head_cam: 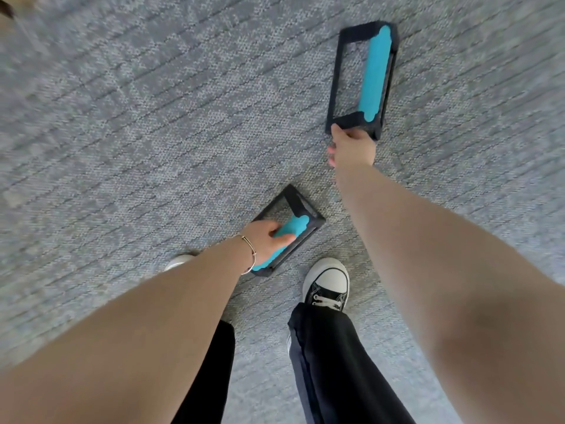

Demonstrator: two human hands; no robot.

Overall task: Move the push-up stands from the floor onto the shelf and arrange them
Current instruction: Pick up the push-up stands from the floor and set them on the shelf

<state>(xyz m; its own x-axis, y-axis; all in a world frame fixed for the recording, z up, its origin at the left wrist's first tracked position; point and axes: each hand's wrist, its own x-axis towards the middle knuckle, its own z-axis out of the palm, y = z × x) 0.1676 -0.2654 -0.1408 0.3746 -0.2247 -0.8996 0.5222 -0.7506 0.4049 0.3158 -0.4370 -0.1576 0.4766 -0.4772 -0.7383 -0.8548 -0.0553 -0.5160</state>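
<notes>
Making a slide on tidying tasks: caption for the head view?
Left hand grips one push-up stand's teal bar; right hand holds the other stand's frame, over grey carpet.

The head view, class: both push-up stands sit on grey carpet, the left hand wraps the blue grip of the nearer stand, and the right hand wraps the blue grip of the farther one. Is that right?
Not quite. In the head view the right hand holds the black end frame of the farther stand, not its blue grip. The rest stands: both are on the carpet, and the left hand wraps the nearer stand's blue grip.
</notes>
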